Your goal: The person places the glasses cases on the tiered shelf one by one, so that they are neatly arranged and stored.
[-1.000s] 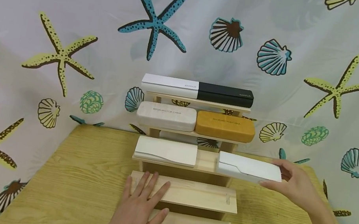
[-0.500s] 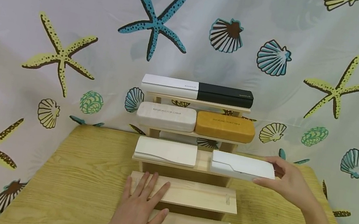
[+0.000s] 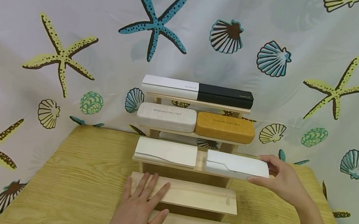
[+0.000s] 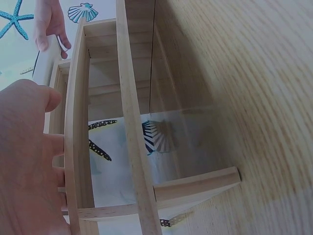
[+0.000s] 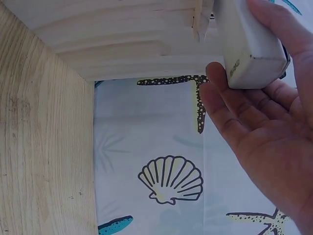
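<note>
My right hand (image 3: 282, 182) grips the right end of a white glasses case (image 3: 233, 164) with a slanted flap edge, thumb at the front and fingers behind. The case lies along the right part of the middle shelf (image 3: 200, 160), its right end past the shelf's edge. A narrow gap parts it from a cream glasses case (image 3: 166, 151) on the left. In the right wrist view the case's plain white end (image 5: 257, 71) sits between thumb and fingers. My left hand (image 3: 134, 214) rests with spread fingers on the left of the fourth wooden shelf (image 3: 200, 196).
Higher up are a pale glasses case (image 3: 166, 117) and an orange one (image 3: 225, 129). On top sit a white case (image 3: 169, 87) and a black case (image 3: 225, 96). The stepped rack stands on a wooden table (image 3: 80, 182) before a starfish-and-shell curtain (image 3: 196, 19).
My right hand has slid the white glasses case left along the middle shelf, narrowing the gap to the cream case. My left hand has stayed in place.
</note>
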The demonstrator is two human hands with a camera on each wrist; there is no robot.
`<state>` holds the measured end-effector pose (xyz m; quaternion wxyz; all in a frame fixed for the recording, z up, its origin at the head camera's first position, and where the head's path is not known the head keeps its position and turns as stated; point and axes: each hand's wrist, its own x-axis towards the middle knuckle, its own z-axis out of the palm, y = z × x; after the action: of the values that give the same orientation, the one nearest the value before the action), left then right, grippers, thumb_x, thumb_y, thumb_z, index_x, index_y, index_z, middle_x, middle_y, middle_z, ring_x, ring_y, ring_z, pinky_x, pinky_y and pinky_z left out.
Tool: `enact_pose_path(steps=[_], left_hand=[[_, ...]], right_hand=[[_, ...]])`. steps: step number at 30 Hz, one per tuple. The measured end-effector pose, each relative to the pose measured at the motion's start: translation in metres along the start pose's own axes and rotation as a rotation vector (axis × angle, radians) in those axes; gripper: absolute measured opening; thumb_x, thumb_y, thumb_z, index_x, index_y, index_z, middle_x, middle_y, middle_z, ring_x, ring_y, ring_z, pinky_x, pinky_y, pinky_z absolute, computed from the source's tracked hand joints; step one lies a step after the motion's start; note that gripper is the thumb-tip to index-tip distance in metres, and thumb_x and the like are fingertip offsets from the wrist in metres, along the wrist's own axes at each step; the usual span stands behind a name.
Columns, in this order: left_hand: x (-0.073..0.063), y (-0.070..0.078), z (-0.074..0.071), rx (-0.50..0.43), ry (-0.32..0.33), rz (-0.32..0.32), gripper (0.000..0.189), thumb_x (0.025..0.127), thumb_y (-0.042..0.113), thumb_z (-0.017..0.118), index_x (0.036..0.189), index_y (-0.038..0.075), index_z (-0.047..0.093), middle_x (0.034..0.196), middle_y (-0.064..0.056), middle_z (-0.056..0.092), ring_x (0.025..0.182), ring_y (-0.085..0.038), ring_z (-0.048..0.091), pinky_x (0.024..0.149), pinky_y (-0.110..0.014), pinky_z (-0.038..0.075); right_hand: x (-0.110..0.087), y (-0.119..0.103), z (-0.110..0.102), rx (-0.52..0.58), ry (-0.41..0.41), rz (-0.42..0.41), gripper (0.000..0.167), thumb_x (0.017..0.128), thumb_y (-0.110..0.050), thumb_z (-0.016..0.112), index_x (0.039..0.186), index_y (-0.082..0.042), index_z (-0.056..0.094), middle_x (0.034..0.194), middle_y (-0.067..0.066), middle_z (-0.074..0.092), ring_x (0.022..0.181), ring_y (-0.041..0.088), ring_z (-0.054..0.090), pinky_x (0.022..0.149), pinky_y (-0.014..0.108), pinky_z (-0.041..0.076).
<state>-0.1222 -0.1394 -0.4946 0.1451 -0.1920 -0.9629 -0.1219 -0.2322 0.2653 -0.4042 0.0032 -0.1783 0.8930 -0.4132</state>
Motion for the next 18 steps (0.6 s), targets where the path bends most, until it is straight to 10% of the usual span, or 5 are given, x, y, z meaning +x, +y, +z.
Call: enact_pose_path(steps=[18], left_hand=[[0.000, -0.001, 0.000, -0.005, -0.005, -0.004, 0.062, 0.107, 0.053, 0.050, 0.162, 0.024, 0.045, 0.169, -0.020, 0.036, 0.159, -0.044, 0.030, 0.118, -0.079, 0.019]], right_hand=[[0.009, -0.005, 0.012, -0.019, 0.005, -0.020, 0.063, 0.086, -0.029, 0.090, 0.137, -0.006, 0.062, 0.126, 0.014, 0.069, 0.104, 0.024, 0.068, 0.083, 0.028, 0.055]])
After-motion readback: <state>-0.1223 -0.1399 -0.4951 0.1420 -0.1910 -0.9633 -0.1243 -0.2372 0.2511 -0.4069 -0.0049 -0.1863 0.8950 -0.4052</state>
